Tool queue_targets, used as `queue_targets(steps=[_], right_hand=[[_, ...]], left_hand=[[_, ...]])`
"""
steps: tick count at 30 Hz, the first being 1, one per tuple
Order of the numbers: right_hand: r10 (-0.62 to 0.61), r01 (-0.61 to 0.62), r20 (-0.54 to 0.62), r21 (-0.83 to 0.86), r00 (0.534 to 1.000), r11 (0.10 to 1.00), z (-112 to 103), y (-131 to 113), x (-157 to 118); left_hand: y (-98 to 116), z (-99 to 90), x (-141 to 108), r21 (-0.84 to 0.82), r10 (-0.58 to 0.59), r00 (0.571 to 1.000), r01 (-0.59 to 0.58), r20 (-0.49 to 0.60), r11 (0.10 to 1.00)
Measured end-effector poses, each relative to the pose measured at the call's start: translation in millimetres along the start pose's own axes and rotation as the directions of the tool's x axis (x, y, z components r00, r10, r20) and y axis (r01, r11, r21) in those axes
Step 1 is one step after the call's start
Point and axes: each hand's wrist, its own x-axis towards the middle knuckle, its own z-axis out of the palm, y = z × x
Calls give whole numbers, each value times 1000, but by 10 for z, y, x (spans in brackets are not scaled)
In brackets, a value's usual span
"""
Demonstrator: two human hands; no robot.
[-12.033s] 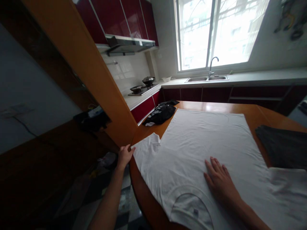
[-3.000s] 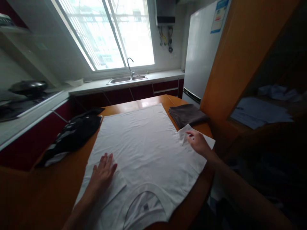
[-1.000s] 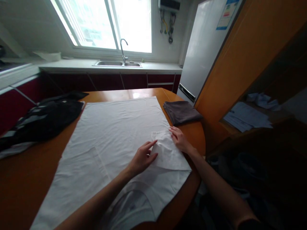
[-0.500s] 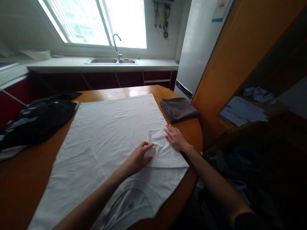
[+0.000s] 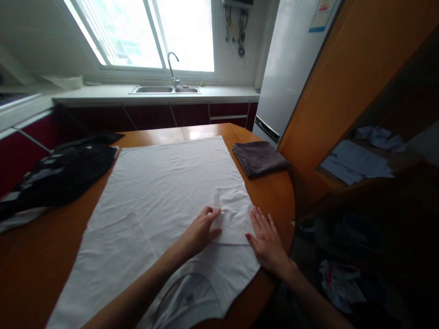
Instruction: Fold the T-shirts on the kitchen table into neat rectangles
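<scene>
A white T-shirt (image 5: pixel 171 183) lies spread on the wooden table, its neckline toward me and both sleeves folded inward over the body. My left hand (image 5: pixel 205 228) rests on the cloth beside the right-hand folded sleeve (image 5: pixel 235 212), thumb and index finger apart at its edge. Flat on the shirt's right edge, near the shoulder, lies my right hand (image 5: pixel 267 235), fingers stretched out. Neither hand holds anything.
A folded dark grey cloth (image 5: pixel 260 157) sits at the table's right. Black and white clothing (image 5: pixel 65 169) lies on the left. Beyond the table (image 5: pixel 274 192) are a sink (image 5: pixel 154 90), a fridge (image 5: pixel 284 68) and a shelf with papers (image 5: pixel 360 160).
My right hand has slid toward me along the shirt's right edge, from the sleeve's far corner to near the shoulder. My left hand has barely moved. The view has shifted slightly.
</scene>
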Motion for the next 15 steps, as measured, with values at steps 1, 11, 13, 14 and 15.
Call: queue_targets(steps=[1, 11, 13, 14, 15], right_hand=[[14, -13, 21, -17, 1000, 1000, 18, -22, -40], [10, -9, -102, 7, 995, 1000, -343, -21, 543], [-52, 51, -104, -13, 993, 999, -341, -36, 821], [-83, 80, -94, -32, 992, 996, -311, -43, 949], [-108, 104, -73, -53, 991, 993, -264, -46, 1061]], left_hand=[[22, -11, -3, 14, -1, 1000, 1, 2, 1000], [102, 76, 34, 421, 121, 960, -5, -251, 907], [72, 112, 47, 459, 164, 968, -60, -189, 886], [55, 126, 48, 475, 169, 974, -80, -149, 877], [39, 137, 43, 485, 161, 981, -88, -111, 870]])
